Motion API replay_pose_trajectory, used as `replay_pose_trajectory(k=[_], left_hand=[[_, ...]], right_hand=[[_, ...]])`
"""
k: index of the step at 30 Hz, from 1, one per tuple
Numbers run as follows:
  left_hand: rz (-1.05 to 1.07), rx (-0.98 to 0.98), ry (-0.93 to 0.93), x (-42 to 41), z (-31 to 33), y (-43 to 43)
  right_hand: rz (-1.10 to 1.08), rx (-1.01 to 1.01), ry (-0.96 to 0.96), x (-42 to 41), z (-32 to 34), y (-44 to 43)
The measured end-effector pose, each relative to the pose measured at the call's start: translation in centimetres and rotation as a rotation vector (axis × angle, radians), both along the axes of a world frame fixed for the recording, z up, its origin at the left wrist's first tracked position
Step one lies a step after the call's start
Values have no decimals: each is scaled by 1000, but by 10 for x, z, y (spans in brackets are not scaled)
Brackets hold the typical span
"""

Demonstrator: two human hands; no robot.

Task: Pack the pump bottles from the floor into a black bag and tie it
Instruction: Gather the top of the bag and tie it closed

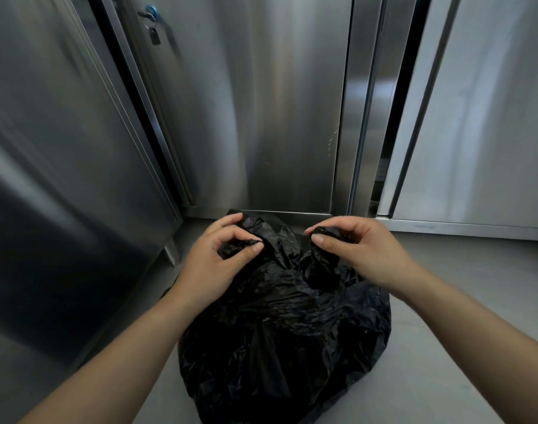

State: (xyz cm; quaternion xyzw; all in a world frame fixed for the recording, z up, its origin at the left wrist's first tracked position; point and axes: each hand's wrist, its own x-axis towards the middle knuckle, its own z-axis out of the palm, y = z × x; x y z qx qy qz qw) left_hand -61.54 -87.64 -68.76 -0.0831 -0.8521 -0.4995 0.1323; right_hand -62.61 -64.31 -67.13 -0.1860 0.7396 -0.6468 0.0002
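The black bag point(280, 332) is sitting on the floor point(445, 347), bulging and full. No pump bottles are showing anywhere around it. They are judged to be inside, though the plastic is hiding the contents.

You are holding the bag's mouth in two separate gathers at its far top edge. Your left hand point(212, 264) is pinching one bunch of plastic between thumb and curled fingers at the bag's upper left. Your right hand point(353, 252) is pinching a second bunch the same way at the bag's upper right. The two bunches are standing apart, with a slack fold sagging between them.

This hold is serving the tie: two gathered ears are giving you ends to cross and knot, and raising them is lifting the mouth clear of the load. The knot is not yet made, so tying is judged to be the step in hand. The plastic is looking thin and crinkled, so hard pulling is likely to tear it.

The floor under the bag is grey and smooth. Directly beyond the bag, brushed steel cabinet doors point(277, 117) are rising, with dark gaps running between them. A small padlock point(154, 36) is hanging high beyond the bag's left side.
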Motion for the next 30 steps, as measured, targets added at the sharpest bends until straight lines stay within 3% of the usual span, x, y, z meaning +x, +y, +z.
replay_pose_trajectory(k=[11, 15, 20, 24, 30], left_hand=[[-62, 256, -74, 9, -17, 15], [-67, 259, -97, 8, -22, 18], [10, 265, -110, 9, -17, 21], [-41, 238, -229, 12, -22, 20], [-114, 533, -316, 15, -22, 19]], right_hand=[[-31, -27, -55, 6, -22, -24], [-127, 27, -112, 2, -27, -27], [-63, 20, -156, 3, -16, -18], [-38, 66, -100, 9, -19, -20], [-90, -46, -160, 6, -31, -26]])
